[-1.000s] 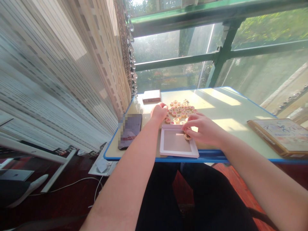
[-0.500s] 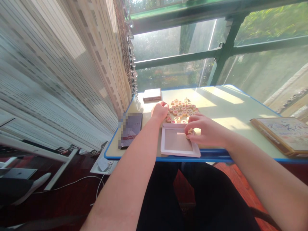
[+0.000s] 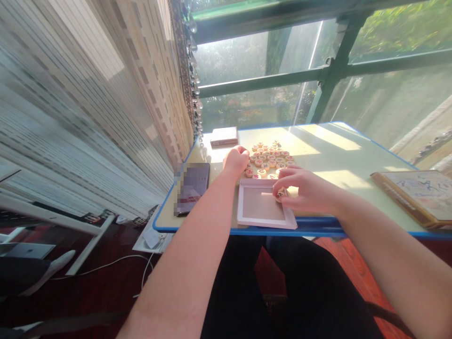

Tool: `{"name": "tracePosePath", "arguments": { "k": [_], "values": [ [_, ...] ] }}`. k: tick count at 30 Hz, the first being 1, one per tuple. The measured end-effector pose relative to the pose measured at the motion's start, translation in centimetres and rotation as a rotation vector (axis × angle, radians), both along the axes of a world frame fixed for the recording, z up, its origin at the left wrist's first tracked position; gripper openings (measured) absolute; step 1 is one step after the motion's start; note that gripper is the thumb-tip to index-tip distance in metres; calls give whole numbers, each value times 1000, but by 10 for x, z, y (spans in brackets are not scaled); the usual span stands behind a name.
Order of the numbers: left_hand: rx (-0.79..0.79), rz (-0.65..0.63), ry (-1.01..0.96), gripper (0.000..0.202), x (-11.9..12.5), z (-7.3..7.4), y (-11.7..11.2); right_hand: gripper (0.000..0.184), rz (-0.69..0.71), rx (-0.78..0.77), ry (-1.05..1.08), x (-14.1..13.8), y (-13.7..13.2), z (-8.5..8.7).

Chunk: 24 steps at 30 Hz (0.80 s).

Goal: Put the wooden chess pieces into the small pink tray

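Observation:
Several round wooden Chinese chess pieces (image 3: 271, 164) with red or dark characters lie in a loose cluster on the table. In front of them, near the table's front edge, is a shallow pale box tray (image 3: 263, 203). My right hand (image 3: 300, 186) pinches one Chinese chess piece (image 3: 280, 194) between thumb and fingers, over the tray's right side. At the left edge of the cluster, my left hand (image 3: 236, 161) has its fingers curled together. Whatever those fingers hold, if anything, is hidden from view.
A partly blurred dark tablet or phone (image 3: 196, 190) lies left of my left forearm. Behind my left hand sits a small white-topped box (image 3: 224, 135). A flat patterned box (image 3: 416, 195) is at the right. The table (image 3: 325, 165) has a blue edge; string curtains (image 3: 134, 70) hang at left.
The view has shifted slightly. The piece in my right hand has tilted, so its character face shows more. My left hand stays by the cluster's left edge.

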<state>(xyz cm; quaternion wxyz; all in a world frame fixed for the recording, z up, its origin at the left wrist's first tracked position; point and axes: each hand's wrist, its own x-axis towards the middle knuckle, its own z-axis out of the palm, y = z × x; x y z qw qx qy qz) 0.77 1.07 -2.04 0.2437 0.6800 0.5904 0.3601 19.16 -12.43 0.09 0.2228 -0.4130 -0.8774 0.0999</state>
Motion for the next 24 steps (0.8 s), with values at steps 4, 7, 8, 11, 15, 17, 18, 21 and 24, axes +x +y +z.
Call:
{"name": "tracePosePath", "arguments": {
  "k": [4,7,8,11,15,17,18,21,24],
  "values": [
    [-1,2,19,20,0,-1,1,15,10,-28,16,1,-1,2],
    [4,4,23,18,0,-1,2,16,11,-24,38,1,-3,4],
    [7,5,23,18,0,-1,2,16,7,-20,39,1,-3,4],
    [11,6,26,18,0,-1,2,15,-6,-14,19,0,-3,3],
    [10,1,20,18,0,-2,2,15,-16,-35,11,-1,-1,2],
    [10,-3,16,19,0,-2,2,15,-19,-50,15,-1,-1,2],
    [9,-4,14,19,0,-3,2,15,-20,-55,17,-1,-1,2],
    [5,-5,4,20,0,-2,2,15,-20,-68,22,-1,-2,3],
    [6,-1,-1,19,0,-2,2,15,-19,-67,40,-1,-3,4]
  ]
}}
